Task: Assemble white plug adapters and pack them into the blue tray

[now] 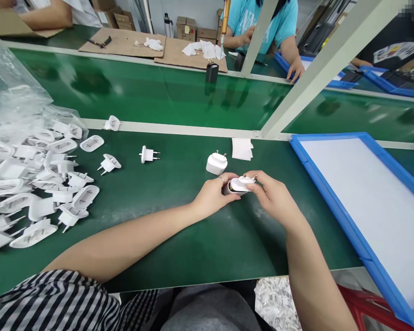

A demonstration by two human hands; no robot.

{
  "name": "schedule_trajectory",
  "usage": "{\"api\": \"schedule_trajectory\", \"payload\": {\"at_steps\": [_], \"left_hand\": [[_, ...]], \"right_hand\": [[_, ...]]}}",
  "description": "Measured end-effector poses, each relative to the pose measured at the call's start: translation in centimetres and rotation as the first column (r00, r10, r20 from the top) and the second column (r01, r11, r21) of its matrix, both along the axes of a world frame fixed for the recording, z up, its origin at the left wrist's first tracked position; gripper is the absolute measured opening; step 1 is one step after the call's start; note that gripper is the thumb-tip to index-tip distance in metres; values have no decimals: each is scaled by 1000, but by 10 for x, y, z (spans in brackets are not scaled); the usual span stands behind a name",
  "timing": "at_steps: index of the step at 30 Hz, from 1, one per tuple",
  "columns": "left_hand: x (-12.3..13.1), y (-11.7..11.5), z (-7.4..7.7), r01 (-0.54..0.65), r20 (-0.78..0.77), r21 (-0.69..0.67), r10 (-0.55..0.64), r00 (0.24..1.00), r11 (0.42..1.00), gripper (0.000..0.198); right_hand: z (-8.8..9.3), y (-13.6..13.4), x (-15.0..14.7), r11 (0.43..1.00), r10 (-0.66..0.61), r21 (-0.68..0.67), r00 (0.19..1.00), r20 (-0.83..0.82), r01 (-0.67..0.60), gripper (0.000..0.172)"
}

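Note:
Above the green table (pixel 193 248), my left hand (pixel 211 196) is closed around a white charger housing (pixel 230 189), with a ring on one finger. My right hand (pixel 274 197) pinches a white plug cover (pixel 241 183) with metal pins, held against the housing's top. The cover looks slightly tilted, with a dark gap at its left side. Just beyond my hands, a white charger (pixel 216 163) stands with its pins up. A small stack of white paper (pixel 242 149) lies beside it. One white plug piece (pixel 149 154) lies alone farther left.
Many white plug pieces (pixel 48 179) are heaped at the left beside a clear plastic bag (pixel 17 87). A blue-rimmed tray (pixel 331 211) lies at the right. A slanted white post (pixel 296 101) rises behind. Across the divider, a person in a blue shirt (pixel 279 27) sits near a black adapter (pixel 212 72).

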State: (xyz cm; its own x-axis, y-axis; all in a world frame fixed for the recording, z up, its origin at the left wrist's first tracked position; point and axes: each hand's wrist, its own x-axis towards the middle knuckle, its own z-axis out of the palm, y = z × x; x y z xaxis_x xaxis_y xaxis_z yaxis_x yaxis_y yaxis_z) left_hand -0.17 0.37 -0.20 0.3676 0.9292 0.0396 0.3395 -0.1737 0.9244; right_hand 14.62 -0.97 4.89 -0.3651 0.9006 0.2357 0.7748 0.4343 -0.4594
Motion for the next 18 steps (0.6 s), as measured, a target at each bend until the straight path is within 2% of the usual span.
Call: {"api": "schedule_trajectory", "payload": {"at_steps": [8,12,18], "left_hand": [[0,-1,3,8,6,25,-9,1000,1000,34],[-2,-3,7,15,48,36,-16,999,999,31],[-3,-6,7,0,113,25,-3,994,1000,25]], "right_hand": [[1,-1,0,1000,-22,-17,1000,1,22,11],[8,-2,0,997,32,-77,999,6,-31,10],[-2,-7,-4,994,52,103,998,-46,-47,12]]}}
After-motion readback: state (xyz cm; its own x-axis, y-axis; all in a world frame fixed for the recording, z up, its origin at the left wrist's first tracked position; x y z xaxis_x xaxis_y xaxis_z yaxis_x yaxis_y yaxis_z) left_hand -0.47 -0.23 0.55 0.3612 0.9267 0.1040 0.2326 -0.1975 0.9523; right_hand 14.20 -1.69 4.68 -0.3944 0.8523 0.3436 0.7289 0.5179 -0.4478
